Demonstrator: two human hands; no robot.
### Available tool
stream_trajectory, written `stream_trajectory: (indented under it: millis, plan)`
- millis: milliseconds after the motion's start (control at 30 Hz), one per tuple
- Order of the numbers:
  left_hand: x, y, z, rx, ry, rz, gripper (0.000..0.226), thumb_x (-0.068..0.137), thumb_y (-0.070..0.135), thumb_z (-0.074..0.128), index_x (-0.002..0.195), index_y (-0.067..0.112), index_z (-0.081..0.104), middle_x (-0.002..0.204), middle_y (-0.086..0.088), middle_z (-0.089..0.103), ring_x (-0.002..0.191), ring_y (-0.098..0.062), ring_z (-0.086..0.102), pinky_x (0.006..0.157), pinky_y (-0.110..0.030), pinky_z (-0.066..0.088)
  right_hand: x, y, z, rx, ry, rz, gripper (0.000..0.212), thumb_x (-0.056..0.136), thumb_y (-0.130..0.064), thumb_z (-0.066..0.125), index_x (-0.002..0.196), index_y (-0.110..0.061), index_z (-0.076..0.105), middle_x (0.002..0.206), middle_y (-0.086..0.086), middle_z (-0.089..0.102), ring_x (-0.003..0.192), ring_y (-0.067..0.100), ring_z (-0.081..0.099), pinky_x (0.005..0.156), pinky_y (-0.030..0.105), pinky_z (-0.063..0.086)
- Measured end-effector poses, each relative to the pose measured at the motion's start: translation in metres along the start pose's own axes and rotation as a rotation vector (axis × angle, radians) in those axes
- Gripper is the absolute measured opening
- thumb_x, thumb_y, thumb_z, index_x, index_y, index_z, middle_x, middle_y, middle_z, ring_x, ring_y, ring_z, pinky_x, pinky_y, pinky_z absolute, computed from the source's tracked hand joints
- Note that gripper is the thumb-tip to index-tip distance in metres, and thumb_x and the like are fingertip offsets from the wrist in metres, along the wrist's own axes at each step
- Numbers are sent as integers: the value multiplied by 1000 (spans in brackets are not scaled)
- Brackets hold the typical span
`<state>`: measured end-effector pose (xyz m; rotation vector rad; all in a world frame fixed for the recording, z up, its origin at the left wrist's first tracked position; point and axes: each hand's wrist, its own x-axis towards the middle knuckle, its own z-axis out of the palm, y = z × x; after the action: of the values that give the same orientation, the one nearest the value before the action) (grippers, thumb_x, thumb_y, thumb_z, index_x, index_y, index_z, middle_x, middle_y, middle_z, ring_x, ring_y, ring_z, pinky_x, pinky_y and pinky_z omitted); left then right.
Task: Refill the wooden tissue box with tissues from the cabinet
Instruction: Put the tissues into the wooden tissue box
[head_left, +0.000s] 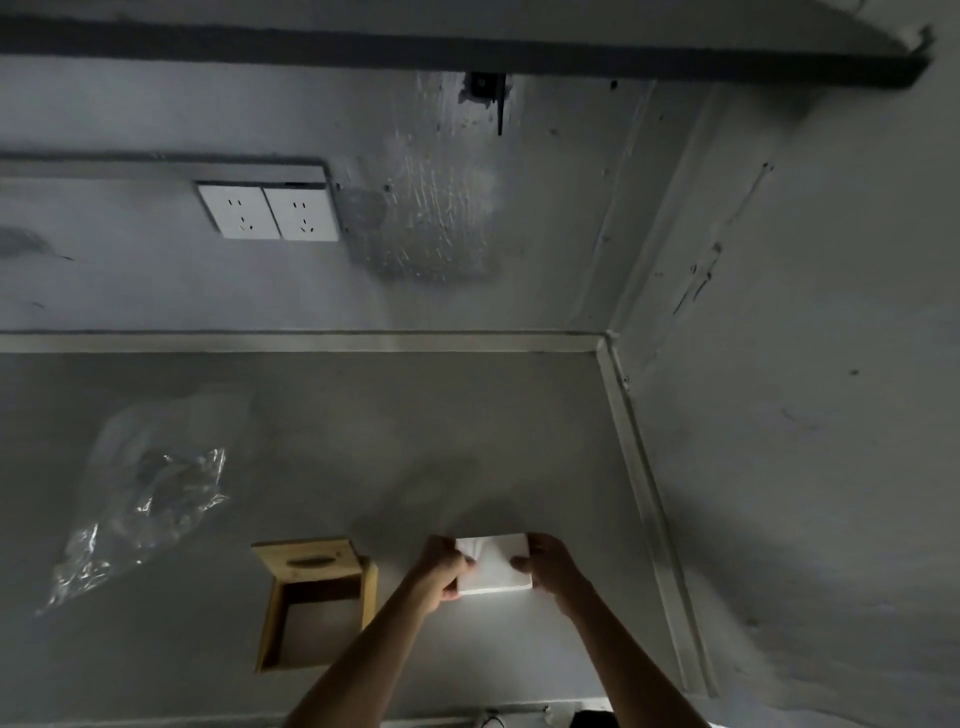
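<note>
Where the head view looks down in dim light, a grey surface (467, 426) fills the lower half of the frame, bounded at the back by a pale strip that runs across the middle and turns down the right side along a scuffed grey wall (805, 364). On the back wall, at upper left, sit two white sockets (269, 212) side by side, and a dark bar (467, 49) crosses the top of the frame. A rough, shiny patch marks the wall at upper centre.

One wooden tissue box (311, 603) lies at lower centre-left, its hollow shell open toward the camera and bare inside, with its slotted lid (306, 561) leaning at the far end. One crumpled clear plastic wrapper (140, 514) lies at left, well apart from the box.

Two bare forearms rise from the bottom edge. Both hands grip one white stack of tissues (498, 566) at lower centre, just right of the box: the left hand (441, 574) closes on its left edge, where the top sheet looks creased, and the right hand (550, 569) clasps its right edge. Whether the stack rests on the surface or is lifted off it, I cannot tell.
</note>
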<state>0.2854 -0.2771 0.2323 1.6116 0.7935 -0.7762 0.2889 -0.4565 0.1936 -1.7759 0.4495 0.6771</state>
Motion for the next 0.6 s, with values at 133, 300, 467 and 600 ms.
stream_trajectory:
  millis: [133, 300, 467, 600]
  plan:
    - [5, -3, -6, 90, -106, 43, 46, 72, -3, 66, 115, 13, 62, 112, -10, 67, 103, -27, 62, 91, -46, 56, -3, 4, -7, -72, -26, -32, 49, 55, -12, 72, 103, -5, 68, 94, 10, 71, 84, 25, 68, 62, 24, 51]
    - [-4, -15, -9, 310, -61, 246, 56, 65, 1, 67, 116, 21, 56, 117, -4, 51, 103, -22, 58, 68, -26, 57, -21, 8, -2, -212, 68, -172, 50, 63, 5, 75, 97, -22, 51, 102, 6, 63, 94, 24, 62, 71, 27, 52]
    - [-12, -52, -7, 437, 14, 574, 47, 73, 0, 56, 110, 26, 43, 112, 1, 41, 106, -19, 49, 83, -15, 44, -47, 28, 13, -330, 205, -517, 50, 70, 2, 67, 109, -25, 53, 106, -1, 59, 97, 16, 60, 81, 28, 55]
    - [-14, -68, -5, 541, 42, 580, 79, 74, 2, 54, 143, 23, 21, 129, 4, 22, 123, -13, 28, 109, -32, 34, -59, 43, 16, -426, 180, -551, 48, 77, 4, 63, 121, -14, 54, 117, 2, 51, 100, 15, 54, 81, 15, 48]
